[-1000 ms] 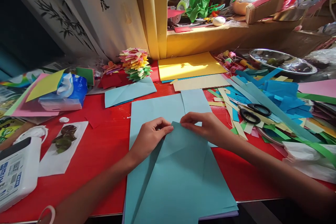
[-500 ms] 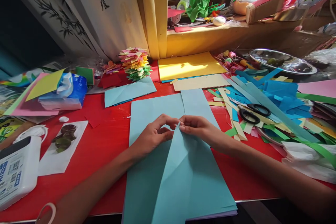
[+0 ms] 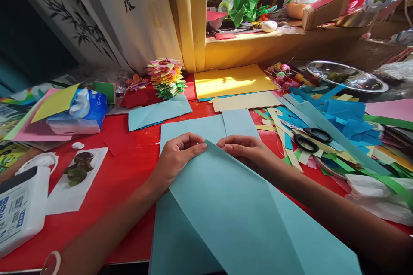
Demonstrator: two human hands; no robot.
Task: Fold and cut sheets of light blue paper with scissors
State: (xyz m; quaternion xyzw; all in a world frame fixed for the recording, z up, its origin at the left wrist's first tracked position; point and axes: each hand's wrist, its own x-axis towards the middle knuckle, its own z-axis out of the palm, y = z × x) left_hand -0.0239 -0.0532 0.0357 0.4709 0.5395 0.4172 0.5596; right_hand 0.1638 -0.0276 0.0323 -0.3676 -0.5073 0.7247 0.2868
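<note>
Sheet in hand: one large light-blue sheet (image 3: 232, 206), creased lengthwise, raised at a slant, its upper corner between the two hands, its lower part running toward the near edge.
Left hand: left hand (image 3: 177, 157), thumb and forefinger pinched on that upper corner; a pale band (image 3: 54, 263) round the forearm.
Right hand: right hand (image 3: 250, 150), fingers curled at the sheet's right edge, just beside the corner; whether they grip it, I cannot tell from here.
Beneath: further light-blue paper (image 3: 176, 232), lying flat, partly covered by the raised sheet; a narrower pale-blue piece (image 3: 240, 121) on its far end.
Surface: red surface (image 3: 125, 197), sunlit toward the back.
Far side: a folded blue sheet (image 3: 159, 112); a tiered stack of folded paper (image 3: 166, 78), pink over yellow over green; a yellow sheet (image 3: 234, 80).
Right side: scissors (image 3: 307, 141), black-handled, lying among cut paper strips (image 3: 342, 144); a metal bowl (image 3: 376, 82) behind.
Left side: a white box (image 3: 24, 210); a white paper (image 3: 63, 202) bearing dark pieces (image 3: 79, 172); a blue pack (image 3: 97, 107) behind.
</note>
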